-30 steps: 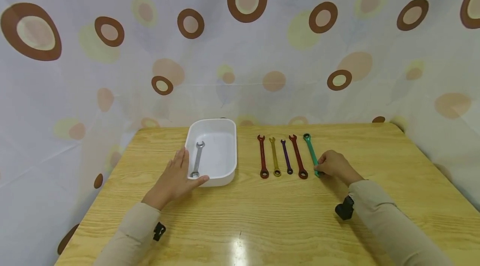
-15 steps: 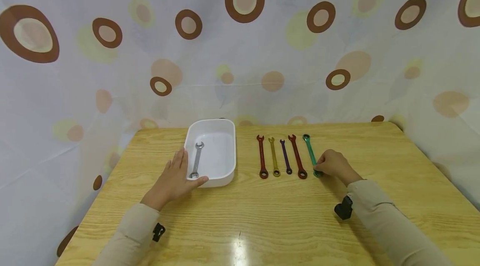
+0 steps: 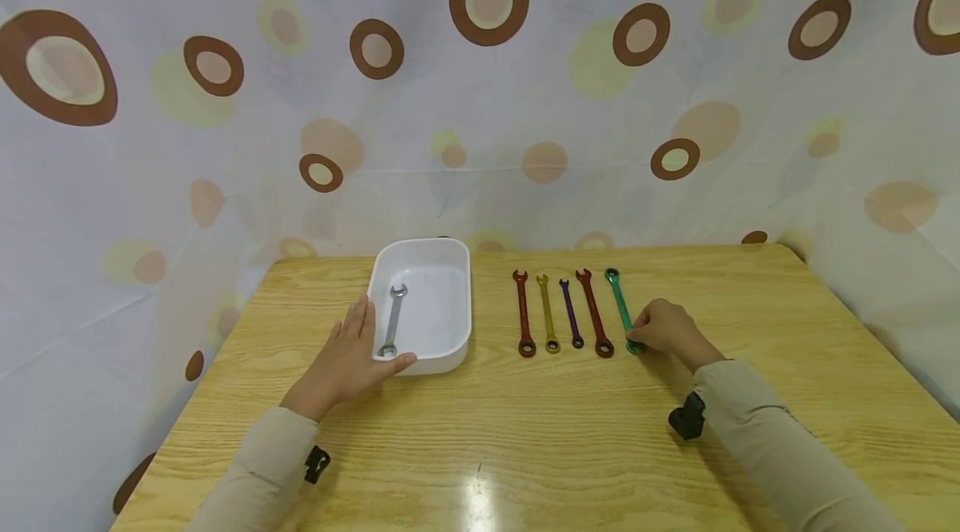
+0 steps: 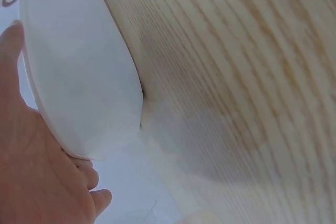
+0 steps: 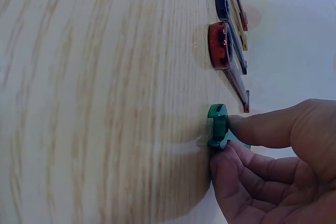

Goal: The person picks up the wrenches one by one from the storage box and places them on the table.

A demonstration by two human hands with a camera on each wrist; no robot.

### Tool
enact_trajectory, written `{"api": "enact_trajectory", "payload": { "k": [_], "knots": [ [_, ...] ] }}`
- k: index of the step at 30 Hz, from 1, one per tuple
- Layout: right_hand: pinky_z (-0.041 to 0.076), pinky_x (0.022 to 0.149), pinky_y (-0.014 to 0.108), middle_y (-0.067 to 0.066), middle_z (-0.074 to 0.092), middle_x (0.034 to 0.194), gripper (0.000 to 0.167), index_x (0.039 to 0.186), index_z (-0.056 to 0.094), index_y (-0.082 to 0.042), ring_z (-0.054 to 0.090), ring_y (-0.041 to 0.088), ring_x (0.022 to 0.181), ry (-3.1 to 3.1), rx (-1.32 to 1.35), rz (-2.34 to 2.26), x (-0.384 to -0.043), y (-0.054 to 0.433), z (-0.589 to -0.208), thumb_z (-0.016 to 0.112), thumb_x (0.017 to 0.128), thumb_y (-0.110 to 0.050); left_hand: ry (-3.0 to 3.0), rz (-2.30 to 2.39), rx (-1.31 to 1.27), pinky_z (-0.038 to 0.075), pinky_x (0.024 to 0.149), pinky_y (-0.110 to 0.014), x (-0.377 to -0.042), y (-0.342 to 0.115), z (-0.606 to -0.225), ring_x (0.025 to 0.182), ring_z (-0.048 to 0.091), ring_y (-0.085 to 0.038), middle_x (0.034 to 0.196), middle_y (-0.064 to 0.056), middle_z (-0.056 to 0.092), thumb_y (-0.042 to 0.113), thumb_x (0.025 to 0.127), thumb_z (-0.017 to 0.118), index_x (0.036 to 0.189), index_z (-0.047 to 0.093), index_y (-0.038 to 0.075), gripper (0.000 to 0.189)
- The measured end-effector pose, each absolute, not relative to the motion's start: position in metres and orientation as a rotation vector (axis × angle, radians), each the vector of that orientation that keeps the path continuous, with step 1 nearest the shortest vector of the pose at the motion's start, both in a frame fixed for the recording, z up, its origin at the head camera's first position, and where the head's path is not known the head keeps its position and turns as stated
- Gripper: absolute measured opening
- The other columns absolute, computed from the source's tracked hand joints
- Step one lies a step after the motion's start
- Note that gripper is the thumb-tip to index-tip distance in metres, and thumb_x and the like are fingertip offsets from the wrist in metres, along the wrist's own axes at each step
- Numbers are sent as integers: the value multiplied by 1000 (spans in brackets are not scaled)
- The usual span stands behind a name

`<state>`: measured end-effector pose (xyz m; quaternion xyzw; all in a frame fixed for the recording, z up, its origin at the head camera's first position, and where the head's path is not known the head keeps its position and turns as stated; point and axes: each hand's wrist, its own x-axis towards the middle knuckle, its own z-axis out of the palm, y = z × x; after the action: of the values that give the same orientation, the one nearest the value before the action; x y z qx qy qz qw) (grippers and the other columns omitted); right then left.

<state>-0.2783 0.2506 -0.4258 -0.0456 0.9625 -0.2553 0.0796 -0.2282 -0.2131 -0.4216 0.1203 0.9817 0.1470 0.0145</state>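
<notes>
My right hand (image 3: 667, 328) pinches the near end of a green combination wrench (image 3: 619, 294) between thumb and fingers. In the right wrist view its open-ended jaw (image 5: 217, 127) stands at the fingertips, right at the tabletop. My left hand (image 3: 339, 367) lies spread along the near left corner of a white tray (image 3: 442, 363), fingers on the left side and thumb along the front rim. Inside the tray, towards its left wall, lies a silver wrench (image 3: 393, 319). The left wrist view shows the tray's outer wall (image 4: 84, 72) beside the hand.
Left of the green wrench lie a red wrench (image 3: 594, 311), a purple wrench (image 3: 572, 313), a gold wrench (image 3: 548, 313) and another red wrench (image 3: 523, 311), roughly parallel. A patterned cloth (image 3: 480, 115) hangs behind the wooden table (image 3: 525, 449).
The head view has shifted very slightly. Both hands, the tray and the wrenches stay where they were, with the right hand still pinching the green wrench.
</notes>
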Motion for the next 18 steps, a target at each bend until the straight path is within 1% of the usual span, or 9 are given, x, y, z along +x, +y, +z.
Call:
{"api": "enact_trajectory", "payload": {
  "k": [2, 4, 8, 10, 12, 14, 15, 17, 18],
  "knots": [
    [41, 52, 27, 4, 63, 66, 19, 72, 69, -1, 51, 14, 57, 2886, -143, -750, -277, 249, -425, 67, 87, -14, 3055, 461, 376, 11, 114, -58, -228, -213, -421, 145, 5, -42, 157, -27, 1, 76, 84, 44, 148, 5, -12, 116],
    [39, 50, 26, 1, 60, 60, 22, 68, 68, -2, 48, 13, 54, 2902, -156, -731, -277, 246, -421, 66, 87, -13, 3055, 465, 373, 11, 114, -58, -228, -213, -421, 145, 5, -41, 157, -27, 0, 76, 84, 44, 148, 6, -12, 116],
    [30, 44, 23, -5, 42, 47, 35, 56, 58, -6, 35, 8, 43, 2932, -176, -724, -279, 234, -409, 63, 90, -16, 3055, 479, 370, 11, 114, -58, -228, -214, -421, 145, 5, -41, 157, -27, -1, 76, 83, 45, 148, 5, -12, 116],
    [28, 44, 23, -4, 41, 47, 35, 58, 60, -5, 32, 9, 43, 2933, -201, -762, -280, 224, -401, 61, 92, -18, 3053, 483, 367, 11, 115, -57, -229, -214, -421, 145, 4, -40, 157, -26, -2, 77, 83, 45, 148, 4, -11, 117],
    [34, 46, 25, 1, 51, 56, 31, 68, 65, -1, 40, 10, 48, 2937, -248, -797, -283, 211, -392, 60, 93, -20, 3053, 493, 369, 11, 115, -57, -229, -213, -422, 145, 5, -40, 157, -27, -1, 77, 83, 45, 148, 4, -11, 117],
    [44, 52, 30, 8, 62, 71, 27, 83, 69, 2, 51, 15, 57, 2933, -304, -840, -285, 195, -384, 60, 94, -22, 3052, 502, 365, 11, 115, -57, -229, -213, -422, 145, 5, -40, 157, -27, 0, 76, 82, 46, 148, 5, -12, 117],
    [48, 57, 34, 12, 66, 81, 27, 92, 70, 2, 57, 19, 64, 2927, -327, -864, -285, 186, -380, 59, 94, -23, 3052, 504, 363, 11, 115, -57, -229, -213, -422, 145, 4, -40, 157, -27, 0, 76, 82, 46, 148, 5, -11, 118],
    [52, 66, 38, 15, 67, 96, 29, 100, 68, 2, 62, 23, 77, 2917, -403, -901, -287, 167, -372, 59, 95, -25, 3055, 512, 362, 11, 115, -57, -229, -212, -422, 145, 5, -41, 157, -27, 1, 77, 82, 46, 148, 5, -11, 118],
    [52, 68, 39, 15, 66, 98, 29, 101, 67, 1, 62, 24, 80, 2907, -428, -921, -287, 156, -368, 59, 95, -26, 3057, 515, 361, 11, 115, -57, -229, -212, -422, 145, 5, -42, 157, -27, 1, 78, 81, 46, 148, 6, -11, 119]
  ]
}}
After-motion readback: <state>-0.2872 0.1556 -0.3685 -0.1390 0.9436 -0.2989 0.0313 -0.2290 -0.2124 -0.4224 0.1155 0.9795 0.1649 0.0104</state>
